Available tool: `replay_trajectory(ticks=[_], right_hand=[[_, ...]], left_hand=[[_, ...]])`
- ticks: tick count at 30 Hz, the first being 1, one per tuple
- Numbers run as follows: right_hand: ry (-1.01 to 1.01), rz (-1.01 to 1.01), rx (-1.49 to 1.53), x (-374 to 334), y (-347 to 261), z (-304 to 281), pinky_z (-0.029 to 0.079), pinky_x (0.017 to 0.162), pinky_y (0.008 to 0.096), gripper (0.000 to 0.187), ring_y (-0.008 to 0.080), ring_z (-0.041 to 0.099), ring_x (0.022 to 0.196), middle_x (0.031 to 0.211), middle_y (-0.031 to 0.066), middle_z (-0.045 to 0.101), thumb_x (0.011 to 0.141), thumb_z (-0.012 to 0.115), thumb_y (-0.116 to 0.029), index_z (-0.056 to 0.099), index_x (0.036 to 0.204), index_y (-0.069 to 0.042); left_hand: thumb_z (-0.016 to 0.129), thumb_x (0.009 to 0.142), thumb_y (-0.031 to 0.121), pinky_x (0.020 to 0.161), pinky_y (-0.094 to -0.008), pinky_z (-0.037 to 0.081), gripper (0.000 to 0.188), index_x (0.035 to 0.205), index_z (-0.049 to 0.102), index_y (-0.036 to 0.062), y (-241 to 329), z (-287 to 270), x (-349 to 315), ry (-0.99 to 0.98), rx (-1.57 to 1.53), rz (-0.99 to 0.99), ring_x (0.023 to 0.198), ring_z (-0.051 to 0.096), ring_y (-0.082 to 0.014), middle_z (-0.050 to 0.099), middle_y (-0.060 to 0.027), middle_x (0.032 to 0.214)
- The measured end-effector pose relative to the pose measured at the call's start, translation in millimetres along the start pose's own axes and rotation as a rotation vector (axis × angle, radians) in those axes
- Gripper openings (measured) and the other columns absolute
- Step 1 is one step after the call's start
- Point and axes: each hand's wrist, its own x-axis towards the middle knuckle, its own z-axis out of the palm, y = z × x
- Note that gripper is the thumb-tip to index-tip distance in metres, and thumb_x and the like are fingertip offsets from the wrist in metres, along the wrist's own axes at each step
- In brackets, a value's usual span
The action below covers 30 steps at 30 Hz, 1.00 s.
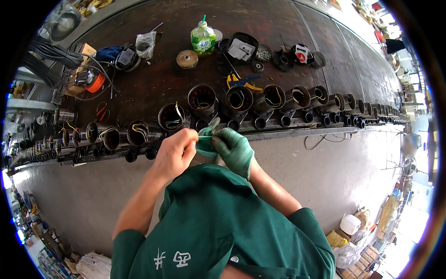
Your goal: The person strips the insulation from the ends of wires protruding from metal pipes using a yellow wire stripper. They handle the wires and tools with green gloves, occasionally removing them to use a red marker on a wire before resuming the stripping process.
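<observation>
My left hand (174, 153) is bare, its fingers curled and pinching the edge of a green work glove (205, 145). On my right hand (236, 149) is a green glove with dirty patches; its fingers close on the other side of the loose one. Both hands meet in front of my chest, at the near edge of the bench. Just beyond them stand dark metal cylinders, among them one with pale and blue wires (173, 116) and one with a coil of wire inside (202, 99). Part of the loose glove is hidden behind my fingers.
A long row of cylinders (272, 96) with wires runs along the bench (153, 83). Behind them lie yellow-and-blue wire strippers (241, 83), a green-labelled bottle (203, 39), a round wooden-looking disc (187, 59) and red-handled pliers (102, 111). Black cables (55, 53) hang at left.
</observation>
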Motion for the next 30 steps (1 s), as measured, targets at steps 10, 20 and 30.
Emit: replay_trajectory(ticks=[10,20,30], right_hand=[[-0.172,-0.801,-0.497,19.9,-6.4,32.1,0.054,0.065,0.0436,0.016,0.0329,0.065,0.075,0.088,0.0101,0.066,0.078,0.076,-0.014,0.071,0.093,-0.011],[-0.180,-0.790,-0.164,37.9,-50.1,76.7,0.057,0.077,0.0466,0.022,0.0379,0.067,0.092,0.101,0.0136,0.065,0.086,0.073,-0.014,0.068,0.106,-0.007],[0.122,-0.494,-0.234,53.9,-83.9,81.7,0.057,0.070,0.0446,0.013,0.0391,0.069,0.083,0.090,0.0165,0.070,0.088,0.077,-0.010,0.073,0.100,-0.009]], left_hand=[[0.034,0.112,0.011,0.036,-0.0228,0.032,0.030,0.129,0.059,0.0079,11.9,-47.2,0.2,-0.067,-1.218,-0.807,0.040,0.039,-0.0062,0.044,0.0011,0.057],[0.043,0.108,0.014,0.091,-0.0407,0.059,0.035,0.122,0.065,-0.0099,-1.5,-42.2,27.0,0.406,-1.054,-0.365,0.108,0.072,-0.0311,0.072,-0.0263,0.119],[0.074,0.075,-0.003,0.097,-0.0498,0.051,0.031,0.104,0.074,0.0048,-7.6,-76.1,16.7,0.419,0.602,0.178,0.111,0.066,-0.0423,0.073,-0.0186,0.119]])
